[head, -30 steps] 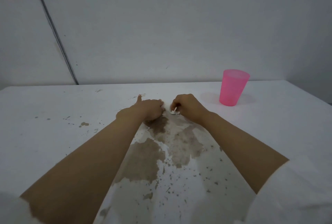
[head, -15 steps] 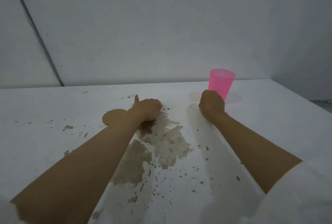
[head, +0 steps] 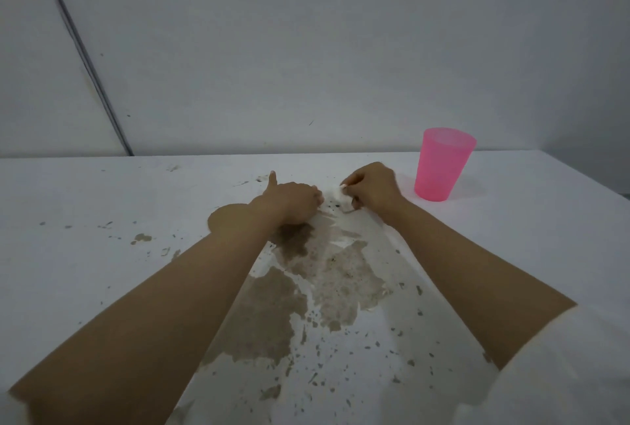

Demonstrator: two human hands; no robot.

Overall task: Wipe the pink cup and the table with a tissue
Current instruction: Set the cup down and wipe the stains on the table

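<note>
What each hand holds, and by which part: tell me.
Right hand pinches the tissue wad by its right end; left hand rests curled on the table, nothing seen in it.

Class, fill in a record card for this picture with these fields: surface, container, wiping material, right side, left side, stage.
Surface: white table, brown patches and specks between the forearms
Container: pink cup, upright on the table, right of both hands, untouched
Wiping material: tissue, a small white wad
Right side: right hand pinches the tissue low over the table
Left side: left hand, fingers curled, thumb up, rests on the table
Stage: patches not yet wiped away
</note>
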